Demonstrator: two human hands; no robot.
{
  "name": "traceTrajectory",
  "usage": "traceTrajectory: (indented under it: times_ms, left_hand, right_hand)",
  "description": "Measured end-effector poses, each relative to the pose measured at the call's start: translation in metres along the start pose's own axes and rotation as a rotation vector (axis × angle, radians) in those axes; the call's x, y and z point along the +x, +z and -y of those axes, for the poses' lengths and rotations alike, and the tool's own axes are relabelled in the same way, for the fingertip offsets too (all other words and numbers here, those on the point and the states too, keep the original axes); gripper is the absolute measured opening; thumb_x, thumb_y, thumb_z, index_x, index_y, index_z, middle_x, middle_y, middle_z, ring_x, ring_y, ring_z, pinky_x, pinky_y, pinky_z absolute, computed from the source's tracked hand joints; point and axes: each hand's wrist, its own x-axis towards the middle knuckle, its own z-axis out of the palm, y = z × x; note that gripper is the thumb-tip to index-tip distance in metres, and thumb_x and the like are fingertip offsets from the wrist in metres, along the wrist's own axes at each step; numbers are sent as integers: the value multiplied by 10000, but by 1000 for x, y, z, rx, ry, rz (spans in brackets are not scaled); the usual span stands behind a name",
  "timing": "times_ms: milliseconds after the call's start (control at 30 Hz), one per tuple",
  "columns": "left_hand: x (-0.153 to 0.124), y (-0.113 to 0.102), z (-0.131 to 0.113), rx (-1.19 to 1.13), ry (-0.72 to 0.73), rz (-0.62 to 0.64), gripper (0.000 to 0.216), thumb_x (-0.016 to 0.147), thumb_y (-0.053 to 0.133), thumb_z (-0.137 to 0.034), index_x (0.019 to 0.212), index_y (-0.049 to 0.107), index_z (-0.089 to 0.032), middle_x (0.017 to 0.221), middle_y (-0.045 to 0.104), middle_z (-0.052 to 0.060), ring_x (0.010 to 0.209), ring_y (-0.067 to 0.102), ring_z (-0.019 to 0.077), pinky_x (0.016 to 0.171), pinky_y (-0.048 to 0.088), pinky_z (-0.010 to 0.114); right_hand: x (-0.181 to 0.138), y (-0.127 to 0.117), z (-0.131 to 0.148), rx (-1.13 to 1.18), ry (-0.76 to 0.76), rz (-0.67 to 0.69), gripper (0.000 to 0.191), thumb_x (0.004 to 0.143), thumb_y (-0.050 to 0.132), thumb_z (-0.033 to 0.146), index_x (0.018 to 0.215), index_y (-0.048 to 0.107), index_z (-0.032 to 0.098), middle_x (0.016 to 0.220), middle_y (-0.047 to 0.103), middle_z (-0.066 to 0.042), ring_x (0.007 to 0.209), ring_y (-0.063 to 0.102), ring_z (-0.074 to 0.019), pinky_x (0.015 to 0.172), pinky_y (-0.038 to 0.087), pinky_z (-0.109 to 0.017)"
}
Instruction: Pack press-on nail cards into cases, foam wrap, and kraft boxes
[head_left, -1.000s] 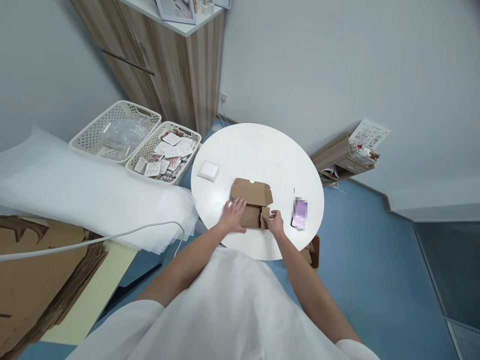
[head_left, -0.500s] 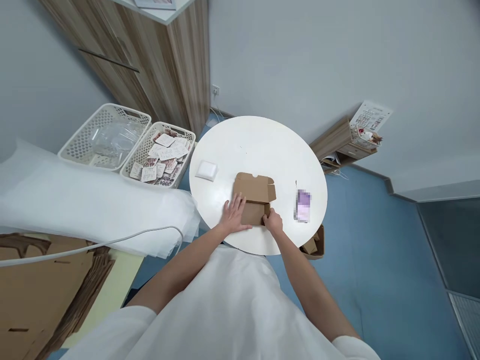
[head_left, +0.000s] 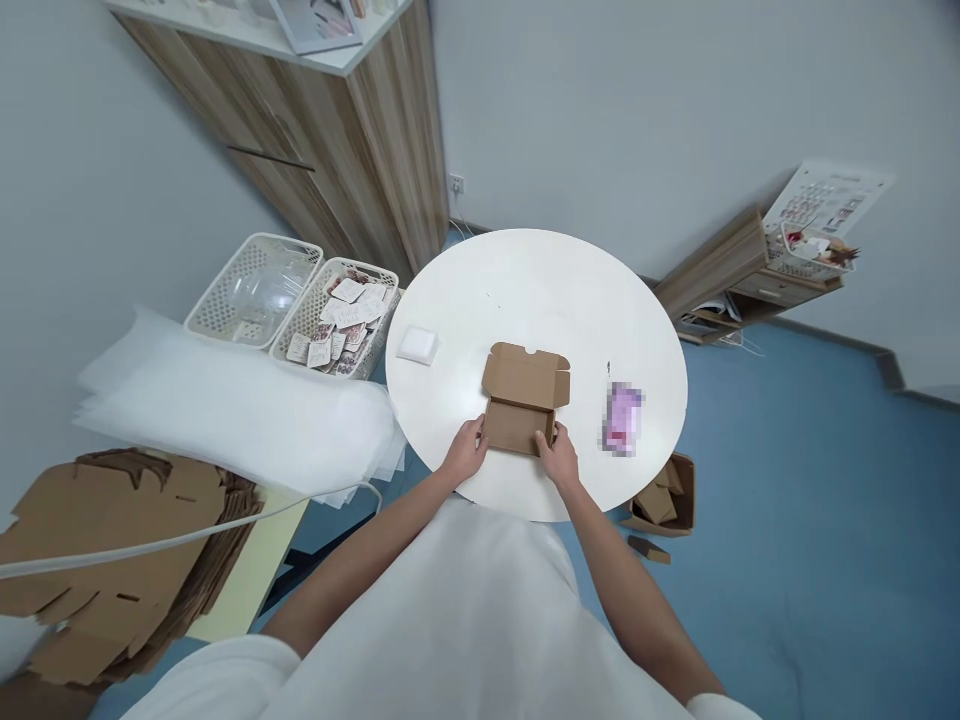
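A brown cardboard box (head_left: 519, 428) rests on the white round table (head_left: 540, 275), its lid folded back away from me and its inside bare. My left hand (head_left: 466, 450) holds the box's left wall, fingers along the outside. At the right front corner, my right hand (head_left: 559, 457) grips the right wall with the thumb inside and the fingers outside. Left of the box lies a small white packet (head_left: 418, 345). A blurred-out purple item (head_left: 622, 418) lies to its right.
Two white baskets (head_left: 280, 350) stand at left, one with clear plastic, one with printed cards. Nearer are white foam sheets (head_left: 240, 400) and stacked flat cardboard (head_left: 142, 560). A carton (head_left: 686, 490) of cardboard pieces sits on the floor at right. A cable (head_left: 225, 530) crosses at left.
My left hand has moved from lying flat over the box's left front part to its left outer side. My right hand stays at the right wall. The camera view has shifted.
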Motion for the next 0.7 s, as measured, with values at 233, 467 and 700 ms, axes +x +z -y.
traceTrajectory:
  times_ms: [233, 467, 700]
  left_hand:
    - [12, 15, -29, 67, -53, -3, 458, 808, 394, -205, 1265, 409, -175, 1076, 574, 89, 985, 535, 202, 810, 453, 335]
    - [6, 21, -37, 22, -208, -61, 572, 785, 497, -396, 1295, 363, -173, 1179, 525, 113, 1034, 525, 227, 852, 439, 374]
    - [-3, 1, -25, -1, -269, -156, 563, 812, 460, -442, 1294, 357, -170, 1241, 470, 127, 1090, 492, 217, 858, 442, 353]
  right_hand:
    - [-4, -14, -29, 152, -117, 53, 691, 753, 494, 490, 1330, 258, 195, 1169, 474, -119, 1077, 471, -254, 812, 433, -348]
    - [1, -16, -51, 175, -206, 130, 892, 696, 554, 532, 1389, 112, 186, 1219, 389, -144, 903, 516, -225, 738, 469, -381]
    - [-22, -27, -51, 239, -424, -218, 722, 726, 558, 457, 1322, 240, 201, 1276, 274, -171, 843, 479, -190, 696, 474, -390]
